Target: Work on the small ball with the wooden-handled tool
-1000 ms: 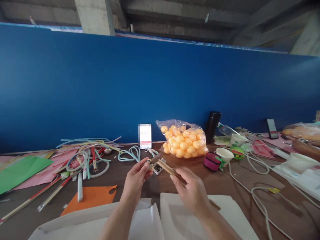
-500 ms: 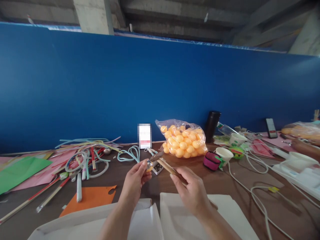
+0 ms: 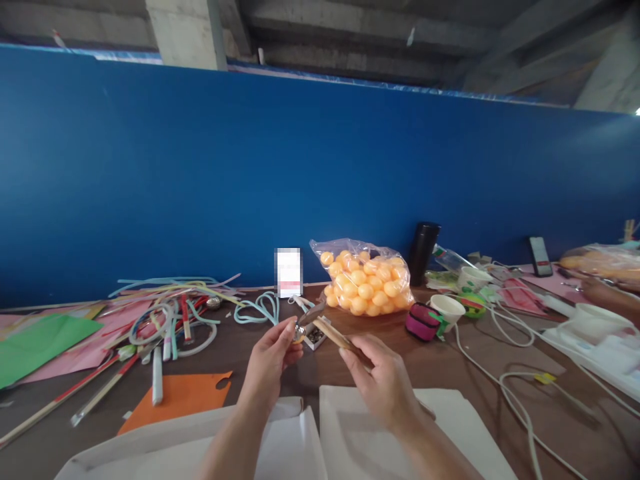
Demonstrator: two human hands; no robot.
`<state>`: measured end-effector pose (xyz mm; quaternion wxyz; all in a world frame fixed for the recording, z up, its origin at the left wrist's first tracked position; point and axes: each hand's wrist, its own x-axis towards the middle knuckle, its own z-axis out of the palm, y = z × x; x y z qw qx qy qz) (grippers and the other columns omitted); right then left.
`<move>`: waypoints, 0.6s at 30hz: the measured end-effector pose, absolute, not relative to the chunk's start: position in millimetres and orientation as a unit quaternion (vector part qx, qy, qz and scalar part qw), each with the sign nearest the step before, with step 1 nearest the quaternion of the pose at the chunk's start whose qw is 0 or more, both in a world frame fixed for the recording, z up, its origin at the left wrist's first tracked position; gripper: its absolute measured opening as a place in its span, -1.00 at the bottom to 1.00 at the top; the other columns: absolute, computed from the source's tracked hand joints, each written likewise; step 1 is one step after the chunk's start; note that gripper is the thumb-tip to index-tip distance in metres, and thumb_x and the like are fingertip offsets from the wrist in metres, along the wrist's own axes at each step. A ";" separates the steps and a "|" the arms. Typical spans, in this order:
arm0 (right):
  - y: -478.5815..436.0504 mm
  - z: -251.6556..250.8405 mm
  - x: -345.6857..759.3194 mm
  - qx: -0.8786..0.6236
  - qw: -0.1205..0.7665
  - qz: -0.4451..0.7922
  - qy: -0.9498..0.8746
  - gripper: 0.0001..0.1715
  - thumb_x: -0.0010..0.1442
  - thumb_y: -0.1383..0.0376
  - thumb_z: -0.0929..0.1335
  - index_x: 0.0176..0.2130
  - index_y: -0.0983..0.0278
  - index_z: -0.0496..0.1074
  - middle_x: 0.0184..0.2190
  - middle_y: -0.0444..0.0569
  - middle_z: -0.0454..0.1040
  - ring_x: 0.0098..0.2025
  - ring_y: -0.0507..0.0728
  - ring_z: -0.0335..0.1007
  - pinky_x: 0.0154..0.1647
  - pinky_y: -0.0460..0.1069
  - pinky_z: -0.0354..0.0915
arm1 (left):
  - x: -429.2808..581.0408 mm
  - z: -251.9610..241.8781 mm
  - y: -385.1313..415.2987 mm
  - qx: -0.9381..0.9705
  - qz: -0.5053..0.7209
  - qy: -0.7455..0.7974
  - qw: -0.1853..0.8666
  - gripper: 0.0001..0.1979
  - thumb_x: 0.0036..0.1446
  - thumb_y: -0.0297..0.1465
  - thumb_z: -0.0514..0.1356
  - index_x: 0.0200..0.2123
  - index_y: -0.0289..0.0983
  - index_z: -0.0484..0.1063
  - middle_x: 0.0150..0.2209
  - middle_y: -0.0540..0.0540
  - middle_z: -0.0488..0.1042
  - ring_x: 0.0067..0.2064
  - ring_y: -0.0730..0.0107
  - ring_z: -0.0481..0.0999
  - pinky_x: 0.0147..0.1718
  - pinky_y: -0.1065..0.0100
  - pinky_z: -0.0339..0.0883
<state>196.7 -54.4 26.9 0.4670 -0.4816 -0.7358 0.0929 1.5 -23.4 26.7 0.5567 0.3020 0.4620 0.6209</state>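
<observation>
Between thumb and fingers, my left hand [image 3: 273,353] pinches a small shiny round metal piece [image 3: 299,331] with a yellowish lower edge; its exact kind is unclear. My right hand [image 3: 377,370] is closed around the wooden handle of a hammer [image 3: 333,331]. The dark hammer head lies right at the shiny piece; whether they touch, I cannot tell. Just behind, a small white box [image 3: 315,343] of tiny dark metal bits stands on the table, partly covered by the hammer. White sheets or boards [image 3: 400,433] lie under my forearms.
A clear bag of orange balls [image 3: 367,287] sits behind my hands. Leftward are tangled coloured tubes [image 3: 170,313], sticks and an orange sheet [image 3: 185,400]. To the right are a magenta pouch [image 3: 421,322], a paper cup [image 3: 447,310], white cables [image 3: 520,407] and another person's hand [image 3: 610,297].
The hammer head has dipped very slightly toward the shiny piece, which looks turned a little. Both hands keep their grips and stay almost in place.
</observation>
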 end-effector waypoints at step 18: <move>-53.5 27.1 197.0 -0.479 0.483 0.083 -0.728 -0.80 0.26 0.23 0.28 -0.18 0.22 0.45 -0.30 -0.01 0.50 -0.26 0.13 0.44 -0.24 -0.04 0.36 | 0.4 32.5 -25.5 0.211 0.656 0.396 0.607 -0.89 0.12 -0.43 0.22 -0.30 -0.37 0.47 -0.46 -0.09 0.50 -0.49 0.49 0.52 -0.48 0.47 0.50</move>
